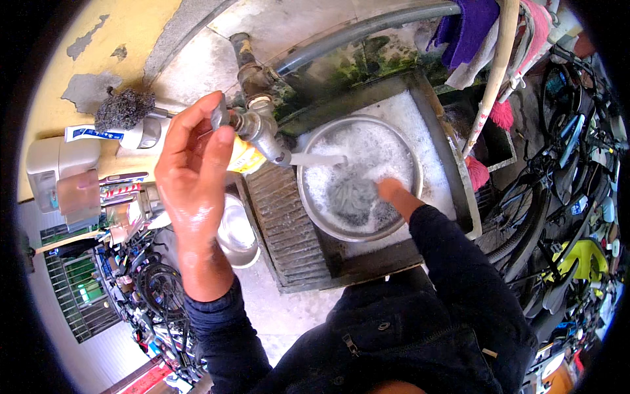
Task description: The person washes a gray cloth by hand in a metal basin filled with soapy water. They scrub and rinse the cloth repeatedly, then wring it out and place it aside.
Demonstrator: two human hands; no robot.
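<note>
My left hand (197,152) has its thumb and a finger on the lever handle (221,112) of a metal tap (263,129); the palm is wet. A stream of water (317,159) runs from the spout into a round metal basin (421,184). White suds and cloudy water (325,175) fill the basin. My right hand (390,189) reaches into it beside a greyish, blurred patch (352,194), perhaps submerged. Its fingers are hidden under the water and foam, so I cannot tell whether they hold anything. The basin stands in a stone sink (460,207) with suds around it.
A ribbed washboard slab (285,221) adjoins the sink on the left, with a metal pot (238,236) beyond it. A scouring pad (123,109) and a tube (93,133) lie by the wall. Towels (462,37), a wooden pole (492,74) and bicycles (531,216) are on the right.
</note>
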